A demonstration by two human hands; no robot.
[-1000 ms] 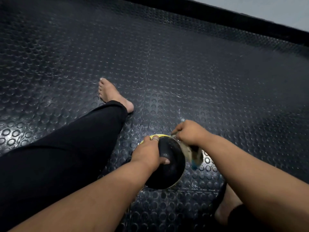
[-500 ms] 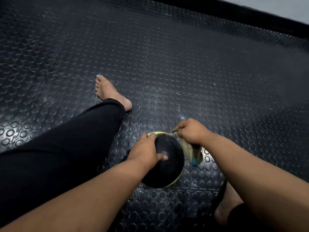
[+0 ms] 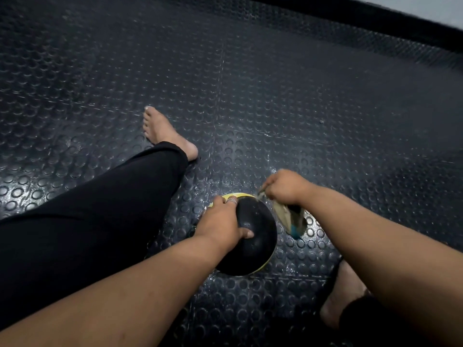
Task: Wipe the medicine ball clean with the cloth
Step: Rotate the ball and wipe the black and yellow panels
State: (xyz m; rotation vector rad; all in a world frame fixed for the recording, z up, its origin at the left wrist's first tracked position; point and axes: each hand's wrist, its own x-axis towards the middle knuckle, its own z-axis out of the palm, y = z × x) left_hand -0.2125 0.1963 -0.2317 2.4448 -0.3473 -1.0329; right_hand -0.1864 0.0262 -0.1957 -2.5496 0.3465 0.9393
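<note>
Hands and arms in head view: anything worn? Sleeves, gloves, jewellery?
Both forearms are bare: no sleeves, gloves or watch in view. The left hand wears a thin silver-coloured ring on one finger. No ring shows on the right hand.

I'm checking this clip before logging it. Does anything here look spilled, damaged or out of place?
Nothing stands out. The left hand grips the medicine ball on the studded floor mat; the right hand holds the cloth at the ball's far side. No spill or damage shows.
</note>
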